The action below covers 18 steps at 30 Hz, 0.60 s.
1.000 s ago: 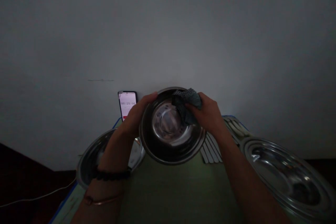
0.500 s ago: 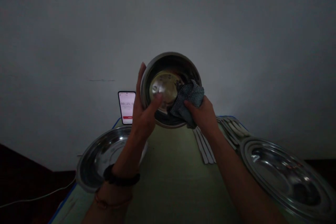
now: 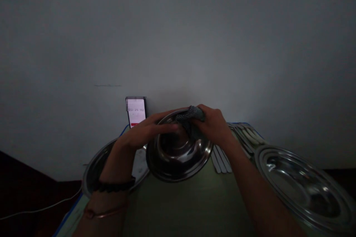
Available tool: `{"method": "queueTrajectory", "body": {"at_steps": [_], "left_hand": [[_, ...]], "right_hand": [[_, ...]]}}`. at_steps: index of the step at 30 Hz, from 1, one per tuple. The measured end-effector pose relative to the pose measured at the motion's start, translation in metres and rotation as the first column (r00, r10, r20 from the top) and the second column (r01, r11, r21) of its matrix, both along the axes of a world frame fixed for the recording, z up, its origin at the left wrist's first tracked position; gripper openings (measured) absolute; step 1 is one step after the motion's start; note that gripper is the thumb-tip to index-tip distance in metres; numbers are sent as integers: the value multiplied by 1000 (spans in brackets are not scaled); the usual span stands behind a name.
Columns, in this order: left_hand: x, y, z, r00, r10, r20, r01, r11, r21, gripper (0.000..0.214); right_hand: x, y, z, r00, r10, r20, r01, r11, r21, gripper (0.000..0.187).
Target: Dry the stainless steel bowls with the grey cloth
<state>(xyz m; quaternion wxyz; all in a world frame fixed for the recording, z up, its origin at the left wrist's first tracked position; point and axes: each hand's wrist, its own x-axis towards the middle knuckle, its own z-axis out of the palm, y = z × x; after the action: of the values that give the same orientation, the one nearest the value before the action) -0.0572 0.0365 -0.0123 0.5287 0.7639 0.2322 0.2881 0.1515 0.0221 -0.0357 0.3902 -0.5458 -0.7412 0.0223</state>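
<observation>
Steel bowl (image 3: 178, 161) in our two hands has come down from in front of the wall (image 3: 178, 37) and is now held lower, over the table (image 3: 178, 207). Our left hand (image 3: 143, 132) grips its far-left rim, thumb inside; our right hand (image 3: 214, 124) pinches the patterned cloth (image 3: 191, 114), shifted from the bowl's lower right to its far rim. We judge the wiping has moved to another stretch, still unfinished.

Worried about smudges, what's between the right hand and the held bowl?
A patterned cloth, bunched between right hand and held bowl, shows in the head view.
</observation>
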Motion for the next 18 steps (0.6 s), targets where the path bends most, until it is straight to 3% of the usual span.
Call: {"method": "queueTrajectory", "body": {"at_steps": [3,5,8,11,13,15,16,18], "left_hand": [[1,2,0,997,75,37,-77,995,56,46],[1,4,-1,979,130,157,-145,985,95,50],[10,4,-3,923,144,357,-231,949,214,67],[28,3,-7,888,149,435,-324,874,363,87],[39,2,-10,841,201,502,-435,803,407,91],[43,4,-12,789,255,559,-524,753,397,87],[42,5,-13,773,270,574,-543,750,378,84],[34,8,-12,780,257,571,-501,803,322,81]], "right_hand": [[5,6,-4,988,-80,-135,86,996,34,13],[10,13,-9,941,-156,-302,173,984,31,20],[13,26,-21,766,-142,-627,173,985,-12,31],[7,35,-32,615,-90,-783,77,996,-54,37],[3,36,-34,619,-96,-780,58,995,-77,38],[2,33,-31,678,-106,-727,60,994,-89,37],[4,30,-27,718,-115,-686,70,993,-93,36],[9,24,-18,804,-143,-577,115,990,-86,32]]}}
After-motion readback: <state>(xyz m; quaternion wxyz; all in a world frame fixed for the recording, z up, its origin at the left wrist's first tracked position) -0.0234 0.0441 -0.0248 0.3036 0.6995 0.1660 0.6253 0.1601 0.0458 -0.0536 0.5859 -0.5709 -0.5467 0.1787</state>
